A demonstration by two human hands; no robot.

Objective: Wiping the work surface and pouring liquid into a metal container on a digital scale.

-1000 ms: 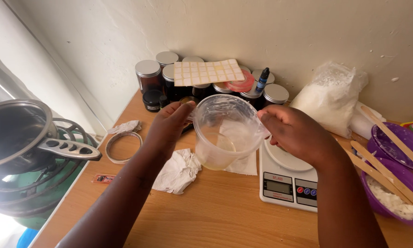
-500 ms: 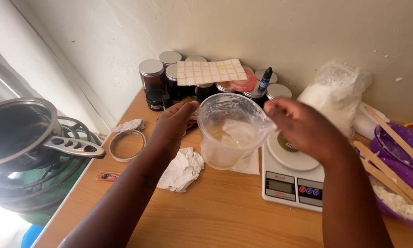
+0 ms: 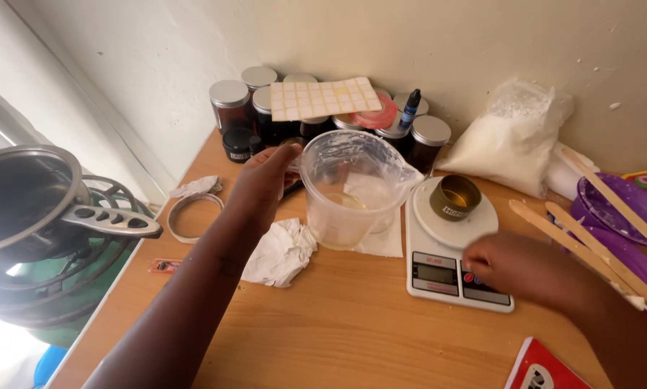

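So the left hand [image 3: 266, 180] was wrapped around the handle side of a clear plastic measuring jug [image 3: 348, 187], holding it up just above the wooden worktop [image 3: 352, 324]. The jug had a little pale yellowish liquid at the bottom and white smears on its walls. The right hand [image 3: 525, 270] wasn't gripping anything, its fingers were loose and resting on the front edge of a small white kitchen scale [image 3: 453, 252], right by the buttons. A little round gold tin [image 3: 455, 198] sat open on the scale's platform, just beside the jug's spout.

Under the jug there was a crumpled white tissue [image 3: 280, 252], and a flat sheet of white paper next to it. Behind it, against the wall, a bunch of dark jars with silver lids [image 3: 231, 104], with a sheet of pale square stickers [image 3: 323, 97] lying on top. A bag of white powder [image 3: 510, 140] leaned against the wall on the right, then wooden sticks [image 3: 575, 241] across purple bowls [image 3: 626, 205]. Off to the left, a metal pot [image 3: 21, 194] on a green burner.
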